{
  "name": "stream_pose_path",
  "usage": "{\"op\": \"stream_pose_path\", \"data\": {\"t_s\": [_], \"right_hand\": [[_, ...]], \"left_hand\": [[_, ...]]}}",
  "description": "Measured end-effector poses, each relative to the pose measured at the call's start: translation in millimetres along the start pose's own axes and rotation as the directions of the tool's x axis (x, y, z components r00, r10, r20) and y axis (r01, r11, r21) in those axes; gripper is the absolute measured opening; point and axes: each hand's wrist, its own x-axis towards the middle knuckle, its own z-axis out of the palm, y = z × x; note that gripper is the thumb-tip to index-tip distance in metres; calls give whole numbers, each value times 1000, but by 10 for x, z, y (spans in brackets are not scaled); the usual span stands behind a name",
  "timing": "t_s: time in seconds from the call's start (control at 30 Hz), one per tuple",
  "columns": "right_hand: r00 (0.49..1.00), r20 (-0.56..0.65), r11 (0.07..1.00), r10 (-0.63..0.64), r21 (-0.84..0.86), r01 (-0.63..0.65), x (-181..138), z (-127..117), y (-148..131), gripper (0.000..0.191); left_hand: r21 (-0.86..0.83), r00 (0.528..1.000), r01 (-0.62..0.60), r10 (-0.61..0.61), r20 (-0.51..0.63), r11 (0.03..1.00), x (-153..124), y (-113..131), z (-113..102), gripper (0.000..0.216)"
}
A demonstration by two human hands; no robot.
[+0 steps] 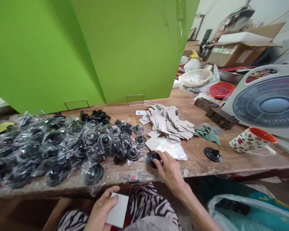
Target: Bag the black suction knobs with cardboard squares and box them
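Observation:
My left hand (101,210) is low in view, below the table edge, and holds a white square card (117,210). My right hand (170,170) rests at the wooden table's front edge (139,175), its fingers gripping a black rubber disc-shaped part (152,159). A second such part (213,154) stands bare to the right. Left of my hands lies a large heap of black parts in clear plastic bags (62,150). Beyond my right hand are a clear plastic packet (172,149) and a loose pile of pale grey cards (167,122).
A green board (125,48) stands along the table's back, with wire stands at its foot. To the right are a green cloth (208,133), dark blocks (221,117), a patterned mug (252,141) and a white fan (267,101). Cardboard boxes (236,54) and a red strainer (221,90) lie behind.

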Motion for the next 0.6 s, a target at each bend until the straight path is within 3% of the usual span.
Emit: {"op": "stream_pose_path", "data": {"t_s": [0.23,0.4,0.6], "right_hand": [[994,-99,978,-47,-205,26,342,-210,220,30],[998,-45,941,-43,-338,25,487,-220,230,25],[996,-13,978,-87,-193,83,620,-156,139,26]], "left_hand": [[-46,999,26,-28,-31,999,57,-145,-188,44],[-83,1000,8,-7,8,997,126,-241,-271,37],[-119,1000,-10,12,18,993,44,-201,-205,36]]}}
